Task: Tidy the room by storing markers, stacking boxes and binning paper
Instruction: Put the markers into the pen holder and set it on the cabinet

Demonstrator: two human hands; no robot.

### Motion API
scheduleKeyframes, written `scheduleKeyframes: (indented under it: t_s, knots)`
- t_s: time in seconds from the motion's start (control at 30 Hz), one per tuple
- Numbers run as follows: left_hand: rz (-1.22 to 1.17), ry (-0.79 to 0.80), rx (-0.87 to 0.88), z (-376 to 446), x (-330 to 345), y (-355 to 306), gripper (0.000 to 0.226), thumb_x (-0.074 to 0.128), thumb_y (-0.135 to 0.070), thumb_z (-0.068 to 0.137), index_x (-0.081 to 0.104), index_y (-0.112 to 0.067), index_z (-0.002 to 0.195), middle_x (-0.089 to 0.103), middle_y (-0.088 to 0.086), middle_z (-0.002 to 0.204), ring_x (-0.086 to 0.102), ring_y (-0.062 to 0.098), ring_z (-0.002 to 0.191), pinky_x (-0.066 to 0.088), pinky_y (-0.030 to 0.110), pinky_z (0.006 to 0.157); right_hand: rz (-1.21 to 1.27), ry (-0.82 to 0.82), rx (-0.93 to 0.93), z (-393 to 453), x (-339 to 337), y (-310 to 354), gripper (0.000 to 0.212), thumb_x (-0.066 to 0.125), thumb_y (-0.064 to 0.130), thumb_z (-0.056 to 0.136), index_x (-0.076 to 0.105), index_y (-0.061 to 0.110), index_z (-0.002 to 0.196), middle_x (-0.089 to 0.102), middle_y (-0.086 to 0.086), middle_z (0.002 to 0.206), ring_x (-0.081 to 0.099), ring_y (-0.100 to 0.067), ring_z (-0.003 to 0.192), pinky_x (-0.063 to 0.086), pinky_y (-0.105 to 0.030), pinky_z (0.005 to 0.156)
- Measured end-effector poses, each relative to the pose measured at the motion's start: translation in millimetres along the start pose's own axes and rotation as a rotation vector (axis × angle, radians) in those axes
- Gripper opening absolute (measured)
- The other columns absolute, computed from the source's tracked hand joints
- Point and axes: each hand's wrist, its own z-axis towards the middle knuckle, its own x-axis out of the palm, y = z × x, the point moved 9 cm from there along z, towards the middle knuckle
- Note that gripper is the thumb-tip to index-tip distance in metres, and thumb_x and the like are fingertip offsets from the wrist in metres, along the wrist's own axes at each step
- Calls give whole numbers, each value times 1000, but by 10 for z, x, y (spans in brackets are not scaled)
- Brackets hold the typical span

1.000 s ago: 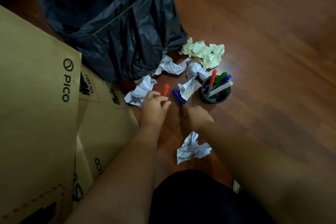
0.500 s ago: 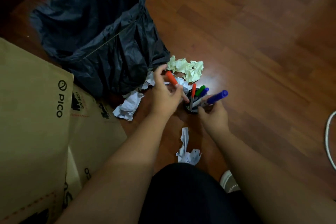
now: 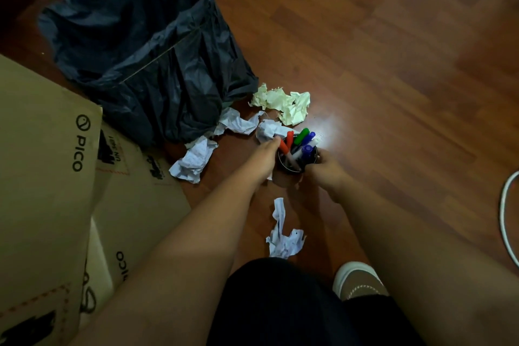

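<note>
Both hands meet at the black cup [image 3: 297, 160] standing on the wooden floor [image 3: 393, 64]. The left hand [image 3: 262, 160] pinches an orange marker [image 3: 283, 147] at the cup's near-left rim, its lower end already inside. The right hand [image 3: 323, 167] closes around a blue marker [image 3: 306, 150] at the right rim, also tipped into the cup. Red, green and another blue marker lean together inside.

The cup looks light and crowded, and both hands press at its rim from opposite sides. A push off centre could tip it and spill the markers back across the floor. A marker let go while leaning far out might also lever itself over the edge.

Crumpled paper [image 3: 193, 161] lies scattered just beside the cup, one white ball [image 3: 268, 130] touching the left hand's far side. More paper sits near the black bin bag [image 3: 146, 59], none of it binned yet. The cardboard boxes [image 3: 42, 177] stand to the left, untouched.
</note>
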Motion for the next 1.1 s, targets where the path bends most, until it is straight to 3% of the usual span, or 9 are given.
scheduleKeyframes:
  t_s: [0.17, 0.3, 0.37, 0.53, 0.67, 0.77, 0.9, 1.0, 1.1]
  knots:
    - [-222, -13, -43, -191, 13, -200, 49, 34, -46, 103, 51, -15, 137, 54, 2, 121, 58, 23, 108, 44, 32, 91, 66, -14, -85, -170, -122, 340, 53, 45, -22, 75, 61, 20, 102, 65, -6, 93, 62, -22, 88, 53, -26, 60]
    - [-298, -77, 19, -655, -95, -622, 25, 47, -14, 98, 67, -18, 83, 62, -3, 87, 62, 12, 75, 54, 20, 67, 89, 45, -121, -651, -267, 742, 57, 40, -23, 80, 51, 21, 115, 60, -14, 105, 60, -27, 88, 52, -31, 62]
    - [-310, -96, 33, -1014, -156, -808, 37, 43, 2, 92, 70, -22, 82, 66, -2, 81, 66, 7, 69, 53, 14, 56, 92, 73, -130, -1029, -388, 992, 57, 39, -22, 81, 52, 21, 116, 59, -17, 110, 61, -27, 86, 53, -34, 65]
    - [-212, -119, 159, -2190, -398, -1426, 50, 55, 8, 85, 65, -40, 94, 70, -3, 107, 67, 11, 97, 52, 23, 78, 176, 210, -109, -2268, -618, 1764, 62, 36, -27, 80, 56, 15, 122, 55, -18, 118, 61, -24, 80, 53, -27, 60]
    - [-243, -117, 237, -3402, -626, -2019, 60, 74, 4, 77, 62, -52, 93, 68, -29, 99, 65, -9, 93, 52, 13, 72, 180, 305, -117, -3410, -691, 2547, 62, 42, -28, 79, 62, 17, 117, 60, -9, 116, 65, -23, 80, 55, -31, 69]
    - [-254, -132, 327, -4286, -885, -2485, 59, 79, 4, 74, 59, -43, 105, 64, -29, 104, 63, -16, 92, 49, 6, 68, 91, 413, -179, -4217, -685, 3200, 65, 54, -25, 75, 67, 31, 106, 65, 2, 114, 67, -26, 87, 53, -43, 84]
    - [-325, -307, 444, -5710, -1531, -3208, 51, 82, -1, 73, 64, -34, 106, 70, -17, 112, 63, -2, 107, 53, 18, 80, -158, 615, -380, -5478, -454, 4445, 66, 62, -13, 78, 64, 42, 115, 67, 24, 115, 64, -20, 88, 48, -38, 77]
    - [-413, -383, 532, -6210, -1845, -3328, 48, 78, 9, 74, 64, -23, 107, 68, 0, 118, 61, 27, 118, 51, 42, 95, -293, 705, -514, -5950, -161, 4892, 67, 62, -12, 82, 64, 48, 112, 71, 23, 106, 63, -8, 85, 47, -26, 70]
    - [-515, -425, 576, -6361, -1936, -3365, 54, 73, 15, 74, 62, -27, 106, 66, -7, 117, 62, 24, 113, 53, 32, 90, -318, 724, -581, -6048, -35, 5072, 69, 65, -13, 81, 59, 47, 116, 70, 31, 104, 67, 5, 82, 49, -11, 62]
